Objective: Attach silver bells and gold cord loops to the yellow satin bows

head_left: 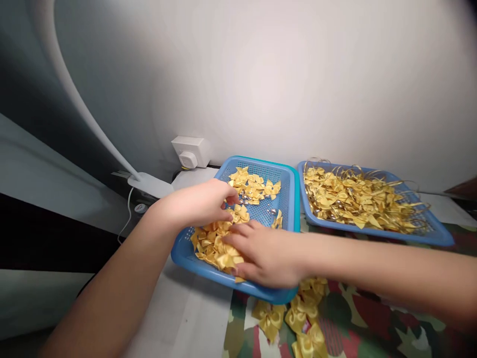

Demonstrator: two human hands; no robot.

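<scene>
A blue perforated basket holds many small yellow ribbon bows, heaped at its near end, with a smaller group at the far end. Small shiny silver pieces lie among them on the basket floor. My left hand reaches over the basket's left side, its bent fingers apart above the bows. My right hand comes in from the right and rests on the near heap with fingers spread. Its fingertips touch the bows; whether any bow is gripped under the palm is hidden.
A second blue basket, full of yellow bows with thin gold strings, stands at the right by the wall. Larger yellow bows lie on a camouflage-patterned cloth. At left are a white lamp base, its curved stem and a wall plug.
</scene>
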